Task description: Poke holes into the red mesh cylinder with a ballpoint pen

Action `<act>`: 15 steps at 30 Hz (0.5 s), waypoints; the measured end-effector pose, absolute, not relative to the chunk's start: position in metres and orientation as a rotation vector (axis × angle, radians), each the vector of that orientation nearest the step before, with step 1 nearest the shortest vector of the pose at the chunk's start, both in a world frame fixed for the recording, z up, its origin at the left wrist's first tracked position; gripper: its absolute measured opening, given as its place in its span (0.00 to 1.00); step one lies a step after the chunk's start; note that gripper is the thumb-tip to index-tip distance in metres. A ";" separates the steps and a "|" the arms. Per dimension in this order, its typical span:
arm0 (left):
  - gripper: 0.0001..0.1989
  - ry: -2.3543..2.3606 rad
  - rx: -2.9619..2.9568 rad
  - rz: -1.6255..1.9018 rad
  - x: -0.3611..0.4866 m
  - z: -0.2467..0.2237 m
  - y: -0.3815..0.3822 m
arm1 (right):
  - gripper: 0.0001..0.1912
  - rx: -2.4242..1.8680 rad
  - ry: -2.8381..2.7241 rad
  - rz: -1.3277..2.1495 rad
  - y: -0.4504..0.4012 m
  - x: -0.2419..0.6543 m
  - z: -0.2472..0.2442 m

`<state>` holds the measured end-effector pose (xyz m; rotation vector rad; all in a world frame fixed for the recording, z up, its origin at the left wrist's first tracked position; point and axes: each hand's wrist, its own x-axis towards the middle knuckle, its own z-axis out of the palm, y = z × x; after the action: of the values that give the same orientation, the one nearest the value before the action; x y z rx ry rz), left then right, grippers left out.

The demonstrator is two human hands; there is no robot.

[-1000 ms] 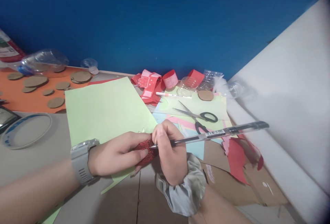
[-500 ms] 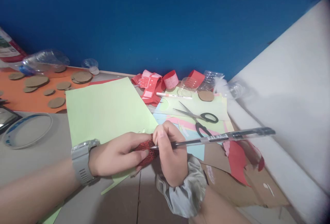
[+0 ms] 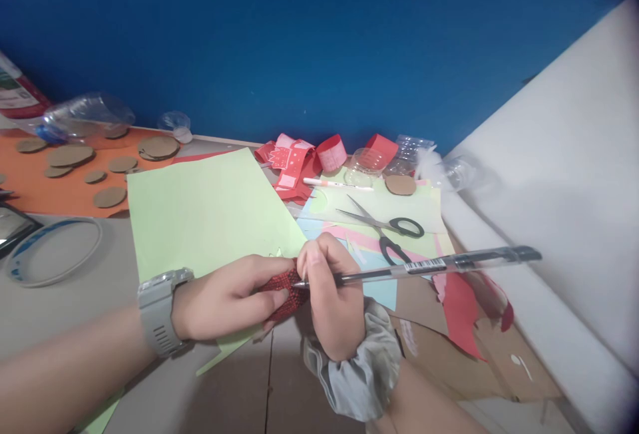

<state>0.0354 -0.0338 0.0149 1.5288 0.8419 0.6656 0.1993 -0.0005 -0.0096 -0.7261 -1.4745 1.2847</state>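
Note:
In my right hand (image 3: 329,297) is a clear-barrelled black pen (image 3: 399,270), pinched near its tip, its capped end reaching out to the right. The tip meets a small red piece with a dark pattern (image 3: 283,291). My left hand (image 3: 237,297) grips this red piece by its left side, thumb in front and fingers behind, so much of it is covered. Beneath and behind both hands spreads a light green paper sheet (image 3: 204,211). A grey watch is on my left wrist, a grey scrunchie (image 3: 357,367) on my right.
Black-handled scissors (image 3: 379,224) lie partly spread on coloured papers at right, near a white marker (image 3: 337,184). Red paper rings (image 3: 331,153) stand by the blue wall. Cardboard discs (image 3: 70,155) rest on orange paper at left. A roll of tape (image 3: 52,282) and a plastic bottle (image 3: 90,118) are also there.
Both hands stay nearly in place on the red piece. The pen's far end has shifted slightly to the right.

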 end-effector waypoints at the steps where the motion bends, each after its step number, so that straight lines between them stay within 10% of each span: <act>1: 0.07 0.843 1.524 0.665 0.036 0.014 -0.034 | 0.21 -0.718 -1.480 1.284 0.000 0.199 -0.010; 15: 0.05 0.875 1.500 0.638 0.035 0.015 -0.034 | 0.21 -0.711 -1.461 1.302 -0.001 0.199 -0.010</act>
<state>0.0355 -0.0335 0.0152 1.5002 0.8748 0.6383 0.1990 -0.0009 -0.0097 -0.7107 -1.4606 1.3018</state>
